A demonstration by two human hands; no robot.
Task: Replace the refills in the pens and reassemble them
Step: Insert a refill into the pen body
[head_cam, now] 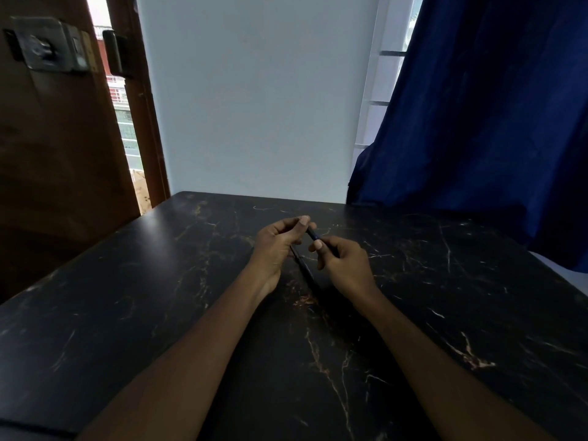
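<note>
- A short dark pen piece (313,234) is up off the table, pinched between both hands near the middle of the scene, toward the far side of the tabletop.
- The left hand (280,241) closes its thumb and fingers on the far end of that piece; the right hand (342,261) pinches the near end between thumb and forefinger.
- Just below them a second long, thin dark pen (304,267) lies on the table, running from under the left palm toward the near right (whether it is a whole pen, a barrel or a refill I cannot tell in this dimness).
- My guess is the held piece is being twisted or pulled at a joint, so this looks like taking apart or screwing back together; which of the two is not clear.
- It should handle as a light, stiff, smooth thing: easy to lift, apt to slip or roll. Best taken with fingertips on each side of the joint, not at the tip.
- Any thin refill inside would bend if forced, so a straight push or pull seems wise.
- The black marbled table (445,313) hides dark parts well, and a dropped bit could be hard to find.
- Beyond it stands a pale wall (254,106), with a blue curtain (493,122) at the right and a wooden door (47,154) at the left.
</note>
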